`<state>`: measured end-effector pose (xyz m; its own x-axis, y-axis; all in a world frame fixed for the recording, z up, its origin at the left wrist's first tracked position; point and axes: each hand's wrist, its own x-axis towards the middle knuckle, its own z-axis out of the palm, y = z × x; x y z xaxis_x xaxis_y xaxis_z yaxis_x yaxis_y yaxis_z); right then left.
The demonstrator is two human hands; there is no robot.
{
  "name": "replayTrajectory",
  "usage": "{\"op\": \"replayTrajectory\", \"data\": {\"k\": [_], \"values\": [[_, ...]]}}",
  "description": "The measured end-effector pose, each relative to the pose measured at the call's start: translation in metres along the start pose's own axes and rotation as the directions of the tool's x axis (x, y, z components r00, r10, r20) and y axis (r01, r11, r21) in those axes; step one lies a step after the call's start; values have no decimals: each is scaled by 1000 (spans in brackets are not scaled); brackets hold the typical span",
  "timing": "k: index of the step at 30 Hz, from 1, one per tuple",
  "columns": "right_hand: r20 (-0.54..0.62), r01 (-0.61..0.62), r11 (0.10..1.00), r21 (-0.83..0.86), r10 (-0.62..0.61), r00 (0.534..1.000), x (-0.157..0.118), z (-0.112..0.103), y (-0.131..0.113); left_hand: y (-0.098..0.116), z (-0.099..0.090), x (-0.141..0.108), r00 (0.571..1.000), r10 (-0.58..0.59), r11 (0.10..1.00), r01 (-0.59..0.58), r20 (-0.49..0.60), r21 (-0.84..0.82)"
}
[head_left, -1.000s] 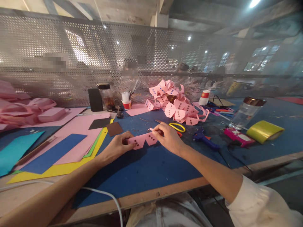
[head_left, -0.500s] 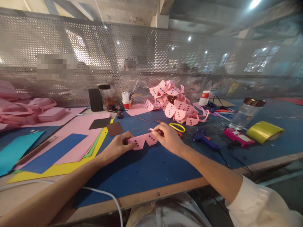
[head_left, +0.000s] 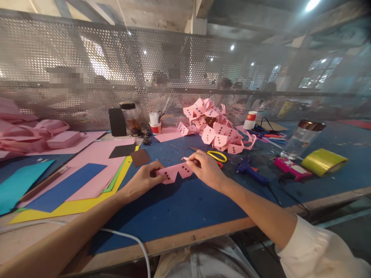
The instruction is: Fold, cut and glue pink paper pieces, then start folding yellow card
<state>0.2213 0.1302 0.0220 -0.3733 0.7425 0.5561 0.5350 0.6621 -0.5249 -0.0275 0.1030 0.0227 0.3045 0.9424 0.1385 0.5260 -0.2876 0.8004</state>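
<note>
Between my hands is a pink paper cut-out (head_left: 174, 172) with a V-shaped notch in its lower edge and small dark squares on it. My left hand (head_left: 148, 178) grips its left end between thumb and fingers. At its right end my right hand (head_left: 206, 167) pinches the paper near the upper corner, where a thin pink strip sticks up. Scissors with yellow handles (head_left: 218, 156) lie just behind my right hand. Farther back rises a heap of similar pink paper cut-outs (head_left: 214, 135), with dark, blue and yellow squares.
Coloured sheets, among them a blue one (head_left: 69, 187), lie at left beside a pink pile (head_left: 37, 133). Right of my hands are a blue glue gun (head_left: 251, 172), a magenta device (head_left: 292, 168), a yellow roll (head_left: 324, 161) and a glass jar (head_left: 301, 139). A white cable (head_left: 127, 235) crosses the front edge.
</note>
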Motion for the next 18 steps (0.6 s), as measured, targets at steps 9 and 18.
{"op": "replayTrajectory", "data": {"k": [9,18], "values": [[-31,-11,1000,-10,10,999,2,-4,2,3,-2,-1,999,-6,987,-2,-53,-158],[-14,-25,996,-88,24,1000,1,-1,9,-1,-6,0,977,-5,1000,1,-214,-19]]}}
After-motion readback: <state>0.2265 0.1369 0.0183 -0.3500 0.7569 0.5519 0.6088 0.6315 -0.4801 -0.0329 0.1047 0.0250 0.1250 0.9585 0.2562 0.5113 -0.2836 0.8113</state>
